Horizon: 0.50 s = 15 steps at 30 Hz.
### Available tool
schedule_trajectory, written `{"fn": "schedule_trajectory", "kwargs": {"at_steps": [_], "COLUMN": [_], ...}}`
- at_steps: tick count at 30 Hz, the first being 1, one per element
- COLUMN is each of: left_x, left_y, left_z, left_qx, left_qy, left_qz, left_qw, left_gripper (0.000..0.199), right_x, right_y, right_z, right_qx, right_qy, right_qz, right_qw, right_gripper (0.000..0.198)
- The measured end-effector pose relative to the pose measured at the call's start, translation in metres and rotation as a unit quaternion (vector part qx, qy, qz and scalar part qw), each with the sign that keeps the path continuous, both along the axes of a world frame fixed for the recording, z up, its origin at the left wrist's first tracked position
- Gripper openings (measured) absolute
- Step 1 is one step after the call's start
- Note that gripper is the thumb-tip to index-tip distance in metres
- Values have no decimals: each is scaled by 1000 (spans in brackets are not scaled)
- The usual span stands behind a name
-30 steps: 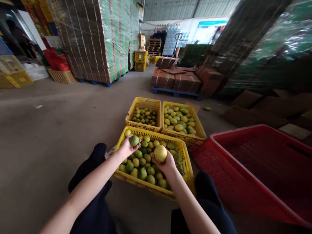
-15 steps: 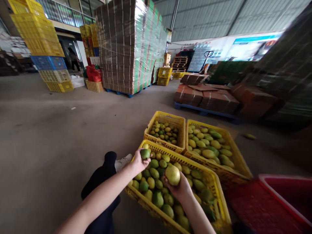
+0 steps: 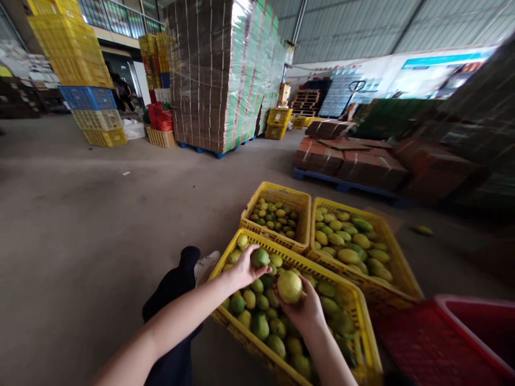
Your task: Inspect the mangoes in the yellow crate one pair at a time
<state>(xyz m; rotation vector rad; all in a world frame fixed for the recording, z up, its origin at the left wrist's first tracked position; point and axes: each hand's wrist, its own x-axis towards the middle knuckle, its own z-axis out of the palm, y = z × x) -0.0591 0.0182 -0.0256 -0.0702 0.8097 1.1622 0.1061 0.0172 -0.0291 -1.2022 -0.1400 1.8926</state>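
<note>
My left hand is closed around a green lemon, with its fingers under the fruit. A larger, yellow lemon rests in my right hand, gripped between thumb and fingers. Both hands are over a yellow plastic crate full of green and yellow lemons. The two held fruits are close together but do not touch. My forearms and hands hide part of the crate's contents.
Behind the near crate stand a smaller-looking yellow crate and another yellow crate, both holding lemons. A red bin is at the right. Flattened cartons lie on a blue pallet. Wrapped boxes rise farther back. One lemon lies on the floor.
My left hand has moved right with the green lemon, closer to the yellow one. My right hand stays nearly in place, still holding its lemon. The view has shifted slightly left.
</note>
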Motion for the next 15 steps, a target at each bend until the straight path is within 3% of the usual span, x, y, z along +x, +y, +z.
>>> {"fn": "schedule_trajectory", "kwargs": {"at_steps": [3, 8, 15], "left_x": [-3, -2, 7], "left_y": [1, -3, -9], "left_z": [-3, 1, 17], "left_qx": [-14, 9, -7], "left_qy": [-2, 12, 63], "left_qz": [-1, -17, 73], "left_qw": [1000, 1000, 995], "left_gripper": [28, 32, 25], "right_x": [-1, 5, 18], "right_y": [-4, -7, -10], "right_z": [13, 20, 19], "right_qx": [-36, -34, -52], "right_qy": [-25, -38, -71], "right_qz": [-7, 12, -75], "right_qw": [999, 999, 993], "right_gripper": [13, 22, 8]}}
